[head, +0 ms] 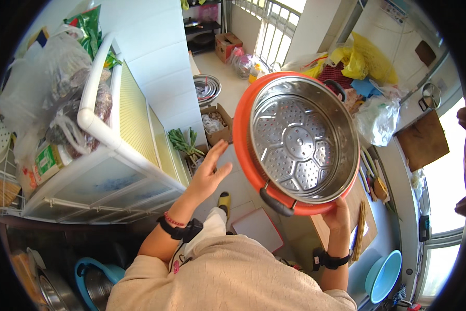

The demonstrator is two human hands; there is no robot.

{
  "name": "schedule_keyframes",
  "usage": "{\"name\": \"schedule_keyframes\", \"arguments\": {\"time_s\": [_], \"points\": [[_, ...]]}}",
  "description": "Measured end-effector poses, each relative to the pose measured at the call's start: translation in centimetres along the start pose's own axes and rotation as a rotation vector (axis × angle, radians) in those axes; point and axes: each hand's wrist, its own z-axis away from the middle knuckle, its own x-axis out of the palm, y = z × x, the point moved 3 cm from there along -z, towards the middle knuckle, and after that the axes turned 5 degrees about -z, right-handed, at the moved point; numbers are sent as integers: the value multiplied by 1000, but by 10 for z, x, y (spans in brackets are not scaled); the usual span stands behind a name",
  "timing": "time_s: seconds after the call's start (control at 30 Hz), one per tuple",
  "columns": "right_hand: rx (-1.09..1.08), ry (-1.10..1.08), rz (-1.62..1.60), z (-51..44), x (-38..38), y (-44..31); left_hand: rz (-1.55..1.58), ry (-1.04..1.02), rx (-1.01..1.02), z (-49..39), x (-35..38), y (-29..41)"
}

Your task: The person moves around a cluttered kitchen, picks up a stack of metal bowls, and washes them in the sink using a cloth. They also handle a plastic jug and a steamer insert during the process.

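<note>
My right hand (337,216) grips the near rim of an orange plastic basin (242,128), which is tilted in front of me. Inside the basin sits a stainless steel steamer tier (301,142) with a perforated bottom and two dark side handles. One handle (276,203) hangs over the basin's lower left rim, the other is at the upper right. My left hand (210,173) is off to the left of the basin, fingers apart and holding nothing. A gap shows between it and the orange rim.
A white-framed cabinet (112,155) with bags on top stands at left. Cardboard boxes (219,122), spring onions (184,142) and stacked metal basins (206,88) lie beyond it. At right, a counter holds a wooden board (369,227), chopsticks (359,231) and a blue basin (383,276).
</note>
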Motion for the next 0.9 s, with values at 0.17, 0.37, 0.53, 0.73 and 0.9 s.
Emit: {"name": "schedule_keyframes", "arguments": {"time_s": [0.17,0.37,0.53,0.73,0.9], "points": [[-38,43,-47,-81,25,-11,-689,-309,119,3,-54,-2],[-35,142,-155,-188,73,-14,-761,-486,3,-25,-85,-1],[-26,98,-184,-254,104,-7,-650,-386,-35,-57,-104,9],[38,3,-142,-314,127,-2,-615,-264,-111,-68,-126,13],[47,31,-107,-372,151,9,-613,-28,-127,-75,-142,8]]}}
